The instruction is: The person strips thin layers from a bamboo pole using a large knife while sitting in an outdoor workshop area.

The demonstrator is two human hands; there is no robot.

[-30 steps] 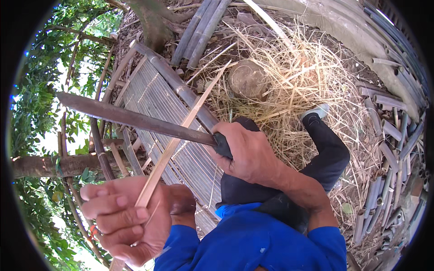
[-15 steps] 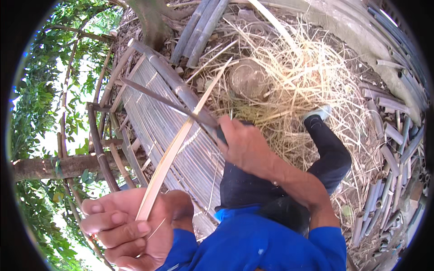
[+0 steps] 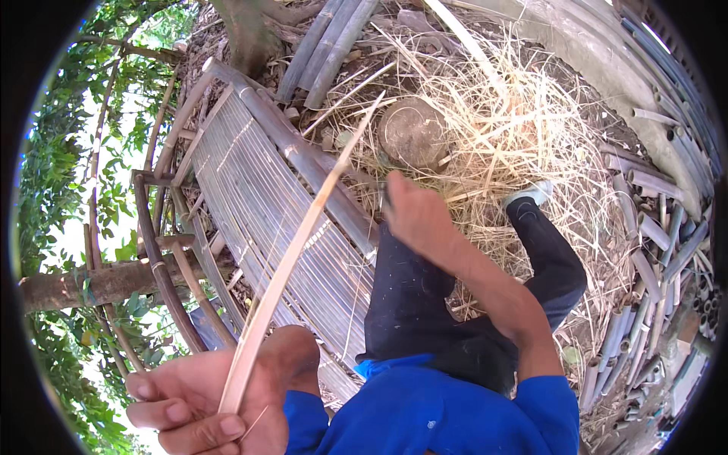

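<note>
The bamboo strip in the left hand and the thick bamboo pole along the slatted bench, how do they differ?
The bamboo strip is thin, flat and pale yellow; the bamboo pole is round, thick and grey. The strip is held up in the left hand, slanting toward the wood stump; the pole lies fixed along the slatted bench. Both are long, and run up and down the picture.

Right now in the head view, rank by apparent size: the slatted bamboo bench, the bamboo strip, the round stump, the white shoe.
1. slatted bamboo bench
2. bamboo strip, long but thin, and near the camera
3. round stump
4. white shoe
</note>
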